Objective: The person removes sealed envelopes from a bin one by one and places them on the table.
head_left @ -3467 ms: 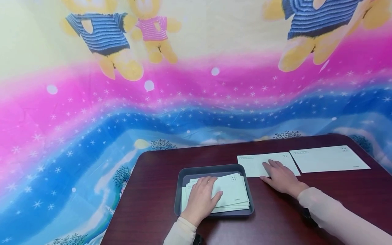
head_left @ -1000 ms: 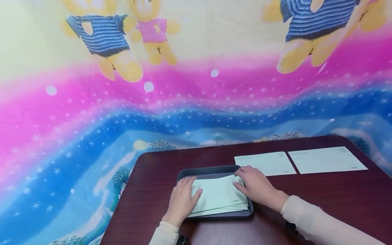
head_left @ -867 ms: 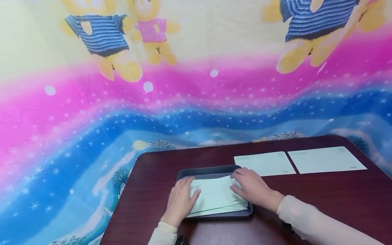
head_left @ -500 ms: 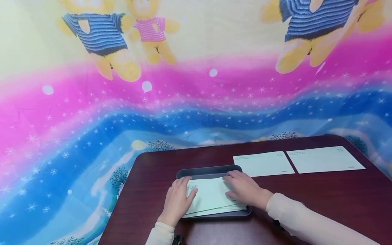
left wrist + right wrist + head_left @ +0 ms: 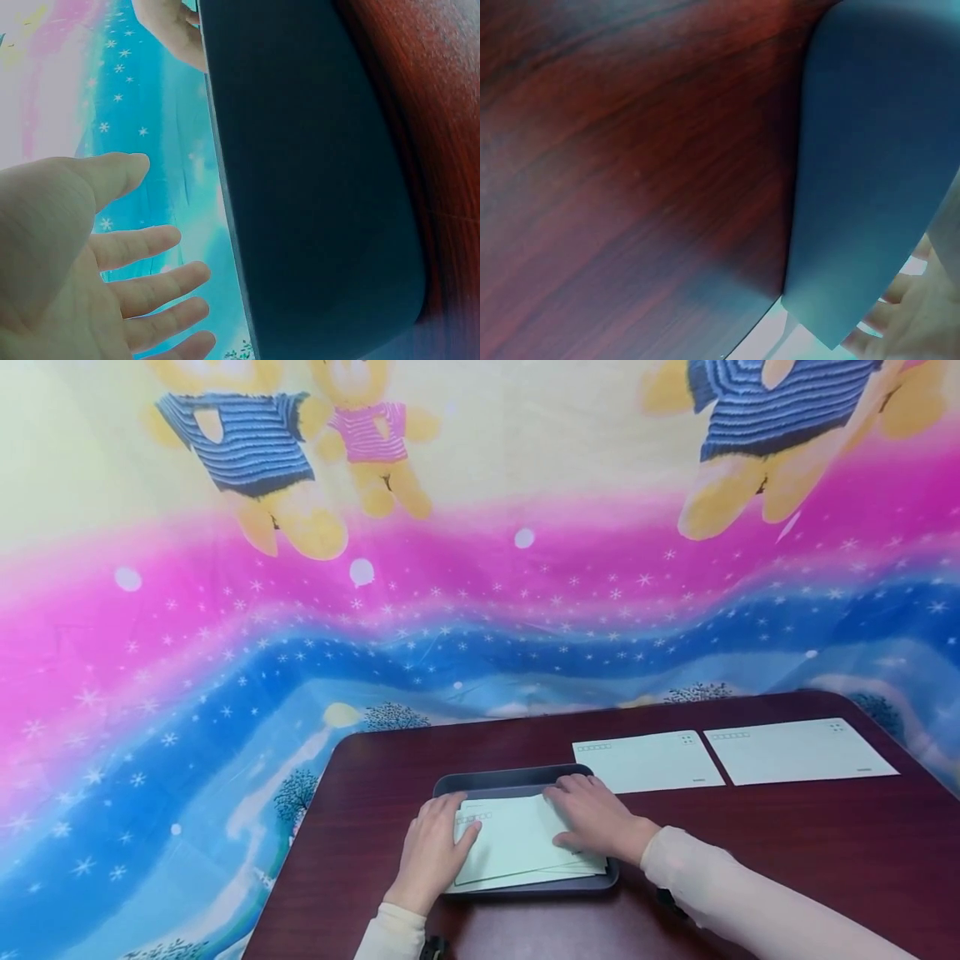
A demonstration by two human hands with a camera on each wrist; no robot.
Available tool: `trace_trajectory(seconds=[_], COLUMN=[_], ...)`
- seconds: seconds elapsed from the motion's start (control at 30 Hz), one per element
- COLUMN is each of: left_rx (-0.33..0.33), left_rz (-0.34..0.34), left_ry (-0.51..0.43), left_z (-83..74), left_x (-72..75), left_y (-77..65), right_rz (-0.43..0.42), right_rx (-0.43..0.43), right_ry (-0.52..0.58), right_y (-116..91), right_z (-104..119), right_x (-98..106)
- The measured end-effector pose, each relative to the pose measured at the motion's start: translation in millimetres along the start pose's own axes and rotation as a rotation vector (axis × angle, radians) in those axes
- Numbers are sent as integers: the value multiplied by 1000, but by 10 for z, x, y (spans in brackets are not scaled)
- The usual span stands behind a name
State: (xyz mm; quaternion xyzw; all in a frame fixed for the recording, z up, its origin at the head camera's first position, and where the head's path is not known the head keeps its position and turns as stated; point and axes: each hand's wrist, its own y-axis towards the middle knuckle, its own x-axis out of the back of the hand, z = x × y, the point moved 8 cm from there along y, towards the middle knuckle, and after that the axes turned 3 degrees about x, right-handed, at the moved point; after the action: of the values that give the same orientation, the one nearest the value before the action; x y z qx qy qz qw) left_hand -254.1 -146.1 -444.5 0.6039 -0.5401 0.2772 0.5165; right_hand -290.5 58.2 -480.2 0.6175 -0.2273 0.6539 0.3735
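Several white envelopes (image 5: 510, 839) lie in a loose stack inside a dark grey tray (image 5: 510, 782), their lower edges fanned out. My left hand (image 5: 435, 847) is over the left end of the stack. In the left wrist view its fingers (image 5: 161, 289) are straight and spread beyond the dark tray wall (image 5: 315, 187). My right hand (image 5: 596, 814) rests over the right end of the top envelope, covering its stamp corner, thumb toward me. In the right wrist view the tray side (image 5: 870, 150) hides part of the right fingers (image 5: 889, 311).
Two more envelopes lie side by side at the back right of the dark red table (image 5: 750, 860): a nearer one (image 5: 645, 764) behind the tray's right corner and another envelope (image 5: 802, 752) beyond it. A cartoon-printed cloth (image 5: 465, 568) hangs behind the table.
My right hand has left the nearer table envelope and come over the stack, then slid left. My left hand has moved from the middle of the stack to its left end.
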Motion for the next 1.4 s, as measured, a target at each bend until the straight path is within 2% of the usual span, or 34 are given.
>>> trace_trajectory(seconds=[0.27,0.6,0.8,1.0,1.2,1.4], left_rx=[39,68,144,266,268,287], left_rz=[-26,-47,-71,-20,30,57], left_ry=[11,11,-7,-20,-14,-78], left_z=[58,143,290,458,481,511], left_x=[60,86,103,35,-23,-91], left_y=[-9,-18,-40,-112,-156,-173], right_rz=[-105,-127,-143,-159,-184,-192], right_rx=[-13,-106,-150,-160,-156,-152], right_ry=[60,170,224,226,225,230], right_y=[41,36,42,19,6,-1], right_z=[-32,-101,-126,-138,-139,-110], right_x=[113,167,208,244,280,329])
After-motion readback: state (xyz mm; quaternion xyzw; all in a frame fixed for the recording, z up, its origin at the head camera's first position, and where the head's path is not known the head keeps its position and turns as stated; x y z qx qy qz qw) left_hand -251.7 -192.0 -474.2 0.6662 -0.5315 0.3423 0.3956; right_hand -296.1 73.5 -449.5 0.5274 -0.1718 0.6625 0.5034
